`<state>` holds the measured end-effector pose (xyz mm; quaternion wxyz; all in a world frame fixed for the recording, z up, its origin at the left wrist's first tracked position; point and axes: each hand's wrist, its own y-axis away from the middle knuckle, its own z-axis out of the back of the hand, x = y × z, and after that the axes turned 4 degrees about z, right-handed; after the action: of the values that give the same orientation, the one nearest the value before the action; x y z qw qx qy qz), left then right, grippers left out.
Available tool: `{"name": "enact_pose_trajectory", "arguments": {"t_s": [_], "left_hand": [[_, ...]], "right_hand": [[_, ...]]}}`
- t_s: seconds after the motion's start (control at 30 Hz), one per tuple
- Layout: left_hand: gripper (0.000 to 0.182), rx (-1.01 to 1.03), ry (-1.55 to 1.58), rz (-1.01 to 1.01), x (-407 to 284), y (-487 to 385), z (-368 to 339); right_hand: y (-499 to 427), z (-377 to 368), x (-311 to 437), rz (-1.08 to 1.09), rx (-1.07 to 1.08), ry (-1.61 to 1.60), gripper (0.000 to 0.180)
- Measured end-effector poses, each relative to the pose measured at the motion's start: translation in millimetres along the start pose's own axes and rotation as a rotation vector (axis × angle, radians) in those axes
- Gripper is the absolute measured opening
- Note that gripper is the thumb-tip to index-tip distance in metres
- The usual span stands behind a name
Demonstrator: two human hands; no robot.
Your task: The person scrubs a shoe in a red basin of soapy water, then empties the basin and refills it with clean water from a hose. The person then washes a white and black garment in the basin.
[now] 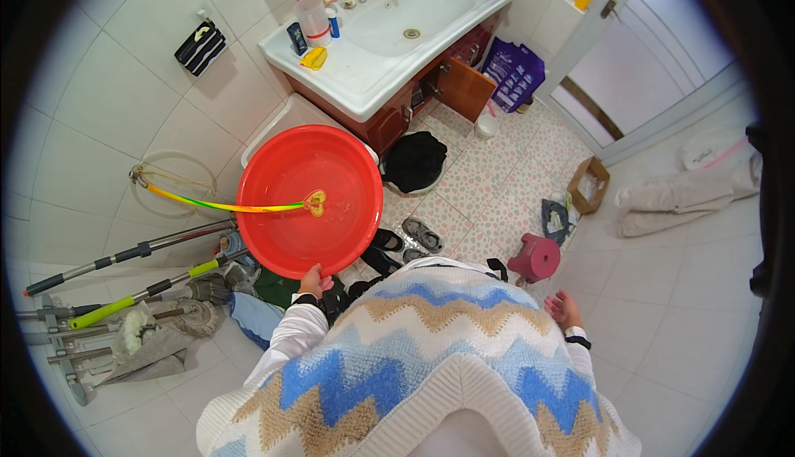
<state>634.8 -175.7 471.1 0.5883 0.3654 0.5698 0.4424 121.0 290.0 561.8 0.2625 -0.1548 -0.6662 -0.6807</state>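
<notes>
My left hand (315, 282) is at the near rim of a large red plastic basin (292, 246), its fingers curled over the edge. A yellow-green striped hose (248, 208) runs from a wall tap (136, 174) into the basin, which seems to hold some clear water. A gold heart-shaped pattern (317, 202) shows by the hose end. My right hand (563, 309) hangs in the air at my right side, fingers slightly curled, holding nothing. A pink-red plastic stool (535, 257) stands on the floor near it.
A white washbasin (397, 53) tops a wooden cabinet with an open door (466, 89). Black cloth (415, 160) fills a tub on the floor, with grey shoes (422, 235) nearby. Mops (192, 317) and poles lean at left. A cardboard box (588, 185) and a glazed door (646, 53) are at right.
</notes>
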Motion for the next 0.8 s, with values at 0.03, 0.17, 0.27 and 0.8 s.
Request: {"name": "enact_pose_trajectory", "arguments": {"t_s": [0.03, 0.17, 0.27, 0.8], "left_hand": [[0.026, 0.011, 0.004, 0.000, 0.0, 0.4, -0.1], [0.027, 0.009, 0.002, -0.002, -0.2, 0.8, 0.0], [0.027, 0.004, -0.002, 0.001, -0.3, 0.9, -0.4], [0.025, -0.008, -0.007, 0.001, -1.8, 9.9, -1.9]], "right_hand": [[-0.1, 0.2, -0.5, -0.001, 0.011, 0.003, 0.043], [1.6, -0.4, -1.8, -0.008, 0.005, -0.002, 0.043], [3.3, -1.6, -2.0, -0.013, 0.000, -0.006, 0.043], [2.0, -2.2, -5.2, -0.020, -0.010, -0.009, 0.039]]}}
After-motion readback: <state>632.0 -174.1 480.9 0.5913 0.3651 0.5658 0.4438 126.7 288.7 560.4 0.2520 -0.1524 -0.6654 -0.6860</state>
